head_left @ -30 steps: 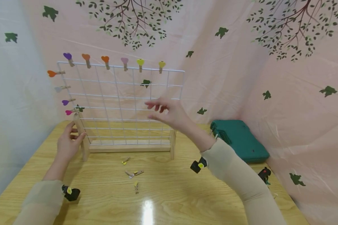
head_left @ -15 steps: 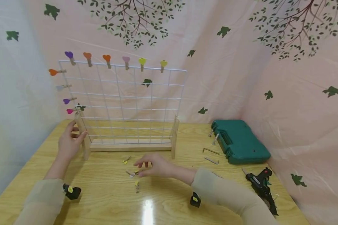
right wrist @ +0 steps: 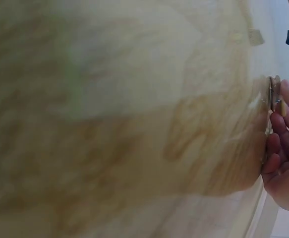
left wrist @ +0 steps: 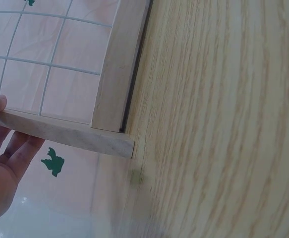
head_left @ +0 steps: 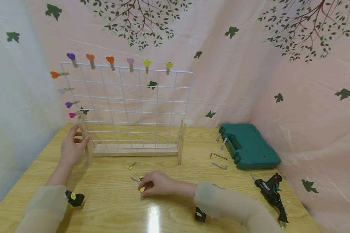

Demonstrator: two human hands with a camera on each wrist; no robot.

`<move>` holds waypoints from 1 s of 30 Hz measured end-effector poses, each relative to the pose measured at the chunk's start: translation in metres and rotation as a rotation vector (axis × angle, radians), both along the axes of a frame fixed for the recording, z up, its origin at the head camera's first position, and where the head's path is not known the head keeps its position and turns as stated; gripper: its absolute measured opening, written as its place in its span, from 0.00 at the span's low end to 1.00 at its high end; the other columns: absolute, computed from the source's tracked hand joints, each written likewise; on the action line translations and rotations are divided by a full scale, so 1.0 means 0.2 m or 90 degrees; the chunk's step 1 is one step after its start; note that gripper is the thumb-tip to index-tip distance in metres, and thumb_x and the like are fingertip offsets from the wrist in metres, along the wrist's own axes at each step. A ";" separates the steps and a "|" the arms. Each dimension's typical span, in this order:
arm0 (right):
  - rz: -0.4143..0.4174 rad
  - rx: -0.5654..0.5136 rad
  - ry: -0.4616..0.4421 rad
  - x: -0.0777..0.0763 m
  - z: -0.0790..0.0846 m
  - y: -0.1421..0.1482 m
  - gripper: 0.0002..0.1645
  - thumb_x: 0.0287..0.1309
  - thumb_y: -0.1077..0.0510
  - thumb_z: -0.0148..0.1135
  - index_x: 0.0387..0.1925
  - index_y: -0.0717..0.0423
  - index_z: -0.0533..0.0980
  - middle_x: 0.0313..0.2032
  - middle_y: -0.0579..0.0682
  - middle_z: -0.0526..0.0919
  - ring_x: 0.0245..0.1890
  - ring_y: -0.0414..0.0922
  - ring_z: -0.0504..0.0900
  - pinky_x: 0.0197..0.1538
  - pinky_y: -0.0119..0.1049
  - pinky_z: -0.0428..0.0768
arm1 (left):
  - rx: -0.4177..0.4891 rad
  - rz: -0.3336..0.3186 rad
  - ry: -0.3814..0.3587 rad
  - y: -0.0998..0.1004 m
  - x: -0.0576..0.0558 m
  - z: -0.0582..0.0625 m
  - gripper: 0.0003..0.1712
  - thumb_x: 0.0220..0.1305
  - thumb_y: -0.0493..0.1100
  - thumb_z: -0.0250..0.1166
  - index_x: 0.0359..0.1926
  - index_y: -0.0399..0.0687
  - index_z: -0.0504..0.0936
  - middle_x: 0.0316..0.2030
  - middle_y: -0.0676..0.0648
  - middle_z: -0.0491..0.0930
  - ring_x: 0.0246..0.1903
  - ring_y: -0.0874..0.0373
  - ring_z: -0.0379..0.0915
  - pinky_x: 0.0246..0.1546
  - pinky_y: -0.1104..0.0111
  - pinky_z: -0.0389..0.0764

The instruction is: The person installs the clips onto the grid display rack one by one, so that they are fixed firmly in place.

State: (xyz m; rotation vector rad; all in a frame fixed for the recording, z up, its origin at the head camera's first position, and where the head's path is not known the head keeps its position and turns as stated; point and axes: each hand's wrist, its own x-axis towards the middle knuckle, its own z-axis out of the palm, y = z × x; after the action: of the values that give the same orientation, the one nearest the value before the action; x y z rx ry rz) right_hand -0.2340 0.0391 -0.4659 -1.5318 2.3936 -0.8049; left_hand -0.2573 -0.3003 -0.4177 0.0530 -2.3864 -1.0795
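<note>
My left hand (head_left: 72, 146) grips the left wooden upright (head_left: 88, 152) of a white wire grid rack (head_left: 135, 152). In the left wrist view, its thumb lies on one side of the wood (left wrist: 70, 133) and the fingers on the other. Down at the tabletop, my right hand (head_left: 160, 183) pinches a small clothespin (head_left: 142, 189) with a yellow heart. The right wrist view has the clothespin (right wrist: 274, 94) between thumb and fingertips. Partly behind the fingers lie more heart clothespins (head_left: 135, 180), and another yellow one (head_left: 130, 167) is nearer the rack.
Heart clothespins in several colours line the grid's top, such as an orange one (head_left: 110, 60), and its left side, such as a purple one (head_left: 69, 105). At right are a green case (head_left: 258, 149), hex keys (head_left: 218, 156), bolts (head_left: 223, 143) and a glue gun (head_left: 271, 194).
My right hand has come down from in front of the grid to the table, then slid nearer me and closed on the yellow-heart clothespin. The left hand has kept its grip.
</note>
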 end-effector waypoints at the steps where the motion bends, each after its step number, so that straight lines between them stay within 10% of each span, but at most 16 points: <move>1: -0.005 0.005 -0.001 0.00 0.00 0.00 0.15 0.45 0.49 0.66 0.36 0.49 0.80 0.30 0.40 0.78 0.30 0.27 0.73 0.32 0.14 0.70 | 0.001 0.000 0.000 0.00 0.00 0.00 0.31 0.61 0.47 0.56 0.64 0.52 0.57 0.42 0.35 0.71 0.26 0.68 0.64 0.20 0.81 0.71; 20: -0.131 -0.002 -0.173 0.01 0.10 0.05 0.07 0.44 0.57 0.66 0.30 0.52 0.82 0.33 0.40 0.83 0.28 0.26 0.75 0.31 0.20 0.75 | -0.002 0.006 0.003 0.02 0.01 0.01 0.30 0.61 0.45 0.56 0.63 0.50 0.58 0.42 0.35 0.71 0.25 0.75 0.62 0.21 0.82 0.69; 30: -0.142 -0.032 -0.098 -0.04 0.41 0.16 0.04 0.49 0.57 0.64 0.28 0.51 0.81 0.32 0.40 0.81 0.30 0.32 0.75 0.29 0.25 0.76 | 0.000 0.006 0.001 0.01 0.01 0.01 0.30 0.61 0.46 0.56 0.63 0.50 0.58 0.42 0.34 0.71 0.25 0.76 0.62 0.21 0.83 0.69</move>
State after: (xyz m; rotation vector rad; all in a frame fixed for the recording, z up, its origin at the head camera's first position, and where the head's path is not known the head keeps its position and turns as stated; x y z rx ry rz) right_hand -0.2428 0.0720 -0.3842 -1.1849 2.4732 -0.9950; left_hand -0.2554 -0.2974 -0.4153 0.0630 -2.3825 -1.0743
